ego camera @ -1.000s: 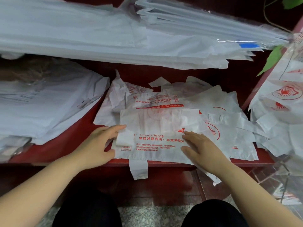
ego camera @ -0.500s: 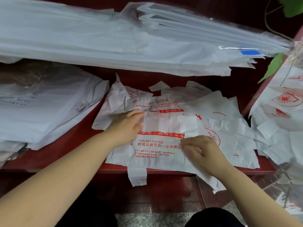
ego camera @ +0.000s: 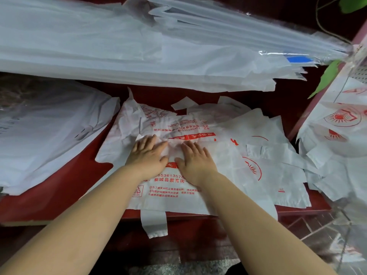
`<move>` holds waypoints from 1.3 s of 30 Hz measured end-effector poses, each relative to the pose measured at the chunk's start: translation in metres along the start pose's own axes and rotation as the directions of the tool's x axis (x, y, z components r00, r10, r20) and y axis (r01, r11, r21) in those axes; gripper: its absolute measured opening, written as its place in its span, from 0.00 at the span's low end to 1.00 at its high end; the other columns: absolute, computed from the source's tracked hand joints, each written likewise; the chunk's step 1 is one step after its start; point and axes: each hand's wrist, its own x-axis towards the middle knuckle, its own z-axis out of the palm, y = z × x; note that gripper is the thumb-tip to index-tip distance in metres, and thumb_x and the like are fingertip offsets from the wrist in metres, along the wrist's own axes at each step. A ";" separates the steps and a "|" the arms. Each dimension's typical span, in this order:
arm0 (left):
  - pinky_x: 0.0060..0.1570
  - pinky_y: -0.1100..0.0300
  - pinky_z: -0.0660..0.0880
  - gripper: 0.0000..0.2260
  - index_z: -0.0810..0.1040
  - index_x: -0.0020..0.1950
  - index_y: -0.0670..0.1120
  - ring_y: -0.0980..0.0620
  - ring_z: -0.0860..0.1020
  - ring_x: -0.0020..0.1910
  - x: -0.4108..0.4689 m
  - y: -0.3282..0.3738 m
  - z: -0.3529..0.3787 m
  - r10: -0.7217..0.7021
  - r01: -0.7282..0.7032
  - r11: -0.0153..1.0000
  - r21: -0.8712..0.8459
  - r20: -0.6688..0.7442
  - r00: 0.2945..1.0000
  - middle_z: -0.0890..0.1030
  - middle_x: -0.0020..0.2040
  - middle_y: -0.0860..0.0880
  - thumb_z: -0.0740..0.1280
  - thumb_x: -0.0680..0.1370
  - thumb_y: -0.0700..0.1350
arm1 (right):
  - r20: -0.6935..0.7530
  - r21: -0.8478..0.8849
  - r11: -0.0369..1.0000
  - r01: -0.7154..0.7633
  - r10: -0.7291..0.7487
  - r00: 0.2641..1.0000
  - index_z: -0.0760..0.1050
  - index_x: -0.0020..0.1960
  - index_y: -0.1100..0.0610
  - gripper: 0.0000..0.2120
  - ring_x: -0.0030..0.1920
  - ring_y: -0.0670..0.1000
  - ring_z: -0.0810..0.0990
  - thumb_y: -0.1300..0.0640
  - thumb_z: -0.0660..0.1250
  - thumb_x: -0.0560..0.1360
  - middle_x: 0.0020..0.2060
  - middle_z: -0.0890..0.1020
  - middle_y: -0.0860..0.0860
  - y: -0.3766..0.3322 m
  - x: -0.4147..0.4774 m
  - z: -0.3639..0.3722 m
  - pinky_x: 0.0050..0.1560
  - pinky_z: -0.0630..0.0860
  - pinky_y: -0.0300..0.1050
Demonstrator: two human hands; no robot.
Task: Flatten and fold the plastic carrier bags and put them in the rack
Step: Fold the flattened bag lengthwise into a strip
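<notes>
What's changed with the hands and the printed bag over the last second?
The left hand moved from the left edge of the printed carrier bag to its middle. The right hand uncurled and slid in beside it. Both now press flat on the bag. The surrounding bag piles and red shelf stayed put.

Upper level: a bundle of long white plastic sheets is being kept under clear film, with a blue label being displayed near its right end. Left: a stack of large white sheets is being covered by a clear wrap. Upper right: a green leaf is being shown just beside the label, a thin stem curving above it; a second leaf is being cropped by the corner. Bottom: speckled stone floor and reddish tiles are being shown.
</notes>
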 end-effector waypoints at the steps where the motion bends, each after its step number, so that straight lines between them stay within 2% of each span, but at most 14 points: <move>1: 0.71 0.52 0.37 0.24 0.43 0.75 0.56 0.48 0.37 0.74 0.000 0.000 0.000 -0.015 0.015 1.000 -0.005 0.001 1.000 0.39 0.76 0.49 0.46 0.81 0.53 | 0.005 -0.004 1.000 -0.021 0.021 1.000 0.45 0.76 0.54 0.27 0.75 0.52 0.43 0.45 0.44 0.81 0.76 0.47 0.52 0.001 0.001 0.000 0.73 0.40 0.49; 7: 0.71 0.51 0.39 0.27 0.42 0.75 0.55 0.46 0.38 0.74 0.001 0.003 -0.002 -0.099 0.101 0.994 -0.027 0.067 0.993 0.39 0.76 0.47 0.46 0.80 0.60 | 0.007 -0.045 0.986 -0.160 0.161 0.987 0.44 0.76 0.55 0.30 0.75 0.53 0.42 0.41 0.42 0.79 0.75 0.45 0.53 0.025 -0.002 -0.004 0.72 0.39 0.51; 9: 0.72 0.50 0.45 0.28 0.47 0.76 0.53 0.45 0.45 0.75 0.001 0.004 -0.010 -0.115 0.114 0.993 0.023 0.081 0.990 0.46 0.77 0.47 0.46 0.79 0.62 | -0.006 -0.027 0.982 -0.185 0.185 0.983 0.44 0.76 0.55 0.31 0.75 0.53 0.42 0.40 0.42 0.79 0.75 0.45 0.53 0.035 -0.005 -0.005 0.72 0.40 0.50; 11: 0.69 0.51 0.54 0.25 0.59 0.74 0.51 0.46 0.57 0.72 0.003 0.003 -0.022 -0.113 0.114 0.993 0.035 -0.021 0.993 0.60 0.74 0.47 0.44 0.80 0.60 | -0.001 -0.030 0.981 -0.191 0.192 0.981 0.43 0.76 0.55 0.31 0.75 0.52 0.42 0.39 0.42 0.79 0.75 0.45 0.53 0.040 -0.007 -0.005 0.72 0.39 0.49; 13: 0.67 0.55 0.56 0.20 0.65 0.71 0.50 0.49 0.61 0.70 0.005 -0.002 -0.029 -0.067 0.069 0.998 0.011 -0.149 0.987 0.65 0.72 0.49 0.45 0.82 0.52 | -0.004 -0.044 0.981 -0.189 0.189 0.982 0.42 0.76 0.55 0.31 0.75 0.52 0.42 0.39 0.42 0.79 0.75 0.44 0.53 0.042 -0.007 -0.004 0.72 0.39 0.49; 17: 0.71 0.56 0.43 0.20 0.52 0.75 0.51 0.53 0.48 0.75 -0.001 -0.011 -0.016 0.097 -0.097 0.995 -0.025 0.032 0.995 0.51 0.76 0.53 0.47 0.83 0.49 | -0.014 -0.074 0.980 -0.183 0.182 0.983 0.41 0.76 0.55 0.32 0.75 0.52 0.41 0.39 0.41 0.78 0.75 0.44 0.53 0.041 -0.009 -0.002 0.72 0.39 0.49; 20: 0.71 0.53 0.38 0.24 0.41 0.76 0.50 0.51 0.39 0.75 -0.003 -0.018 -0.003 -0.014 0.014 1.000 -0.005 0.059 0.998 0.40 0.76 0.50 0.43 0.82 0.55 | -0.026 -0.076 0.972 -0.221 0.219 0.975 0.42 0.76 0.55 0.33 0.75 0.53 0.41 0.38 0.41 0.78 0.75 0.43 0.53 0.040 -0.010 -0.004 0.72 0.39 0.52; 24: 0.70 0.51 0.36 0.29 0.39 0.76 0.46 0.50 0.38 0.74 -0.003 -0.017 0.000 -0.152 0.150 0.987 0.055 0.046 0.987 0.39 0.76 0.47 0.42 0.80 0.59 | -0.036 -0.084 0.938 -0.336 0.335 0.942 0.42 0.76 0.56 0.34 0.75 0.54 0.42 0.37 0.40 0.77 0.75 0.44 0.54 0.041 -0.008 -0.003 0.72 0.39 0.54; 26: 0.71 0.51 0.36 0.28 0.41 0.76 0.45 0.50 0.39 0.75 -0.003 -0.014 -0.001 -0.156 0.156 0.988 0.005 0.038 0.987 0.41 0.76 0.47 0.41 0.81 0.58 | -0.072 -0.022 0.931 -0.365 0.362 0.929 0.48 0.75 0.57 0.33 0.75 0.56 0.48 0.38 0.42 0.78 0.75 0.51 0.56 0.043 -0.006 -0.005 0.72 0.43 0.55; 30: 0.73 0.51 0.48 0.25 0.49 0.76 0.50 0.46 0.49 0.75 -0.017 -0.017 -0.014 -0.188 0.180 0.932 -0.315 0.007 0.982 0.51 0.76 0.48 0.46 0.81 0.56 | -0.175 0.407 0.879 -0.249 0.343 0.923 0.61 0.70 0.58 0.22 0.68 0.56 0.65 0.48 0.52 0.80 0.68 0.66 0.56 0.049 -0.028 -0.023 0.67 0.60 0.50; 33: 0.72 0.55 0.51 0.26 0.53 0.75 0.50 0.49 0.53 0.74 -0.045 -0.028 -0.021 -0.064 0.040 0.962 -0.269 -0.078 0.995 0.53 0.76 0.51 0.52 0.80 0.56 | -0.175 0.504 0.854 -0.127 0.245 0.954 0.61 0.71 0.54 0.23 0.66 0.54 0.67 0.51 0.58 0.78 0.68 0.68 0.54 0.059 -0.069 -0.035 0.61 0.63 0.44; 36: 0.71 0.60 0.47 0.44 0.51 0.75 0.54 0.54 0.50 0.74 -0.091 -0.032 -0.016 0.081 -0.078 0.983 -0.165 0.012 0.997 0.49 0.75 0.59 0.54 0.65 0.76 | -0.085 0.314 0.949 0.018 0.009 0.996 0.58 0.72 0.54 0.31 0.69 0.48 0.63 0.48 0.65 0.74 0.70 0.65 0.48 0.062 -0.110 -0.038 0.62 0.59 0.37; 37: 0.70 0.62 0.45 0.55 0.49 0.75 0.56 0.56 0.48 0.74 -0.104 -0.030 -0.013 0.119 -0.113 0.986 -0.126 0.038 0.992 0.48 0.73 0.62 0.45 0.53 0.83 | -0.026 0.205 0.977 0.057 -0.053 0.998 0.55 0.73 0.54 0.36 0.70 0.46 0.60 0.42 0.65 0.72 0.71 0.62 0.45 0.065 -0.119 -0.036 0.66 0.55 0.37; 39: 0.67 0.67 0.42 0.65 0.47 0.75 0.58 0.58 0.47 0.74 -0.119 -0.030 -0.003 0.142 -0.139 0.988 -0.065 0.041 0.989 0.47 0.70 0.65 0.34 0.39 0.82 | 0.038 0.010 0.989 0.149 -0.149 0.988 0.51 0.74 0.50 0.45 0.72 0.43 0.54 0.29 0.58 0.64 0.72 0.58 0.43 0.069 -0.130 -0.027 0.70 0.47 0.37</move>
